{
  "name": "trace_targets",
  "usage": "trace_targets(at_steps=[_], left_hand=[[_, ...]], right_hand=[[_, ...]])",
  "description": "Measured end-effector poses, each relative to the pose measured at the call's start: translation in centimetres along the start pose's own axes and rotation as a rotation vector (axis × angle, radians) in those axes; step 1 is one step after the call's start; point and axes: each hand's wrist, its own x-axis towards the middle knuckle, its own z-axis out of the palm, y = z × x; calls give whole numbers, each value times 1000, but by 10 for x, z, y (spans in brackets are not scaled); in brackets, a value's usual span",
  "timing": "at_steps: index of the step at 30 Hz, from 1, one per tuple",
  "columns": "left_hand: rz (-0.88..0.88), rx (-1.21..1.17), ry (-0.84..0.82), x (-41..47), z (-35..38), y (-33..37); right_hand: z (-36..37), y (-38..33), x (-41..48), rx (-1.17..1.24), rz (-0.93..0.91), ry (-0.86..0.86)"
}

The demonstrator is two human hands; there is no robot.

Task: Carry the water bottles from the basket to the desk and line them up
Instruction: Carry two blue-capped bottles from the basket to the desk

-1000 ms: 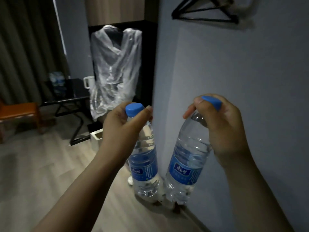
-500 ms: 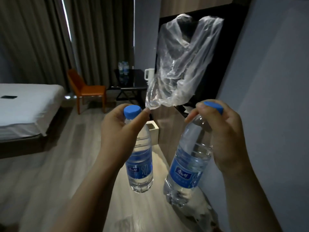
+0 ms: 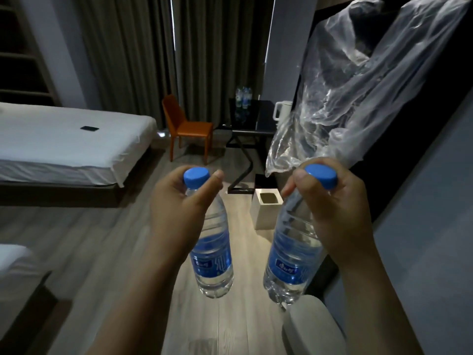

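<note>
Hotel bedroom: bed, curtains.

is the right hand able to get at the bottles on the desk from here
Probably not yet. The right hand grips a water bottle by its neck, and the desk bottles stand far across the room on the black desk. The floor between looks open, so walking over seems unblocked.

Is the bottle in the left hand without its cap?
No, the bottle held by the left hand has its blue cap on.
</note>
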Motion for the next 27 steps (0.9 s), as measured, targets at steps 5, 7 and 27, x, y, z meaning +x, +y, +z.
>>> trace_targets(at_steps=[5,7,27], left_hand=[[-24,16,34,45,10,-27],[-30,17,45,62,11,-37],[5,18,41,332,-7,-136]], right_hand=[[19,36,42,37,-8,-46],[28,46,56,53,-2,-51],[177,171,267,44,16,1]])
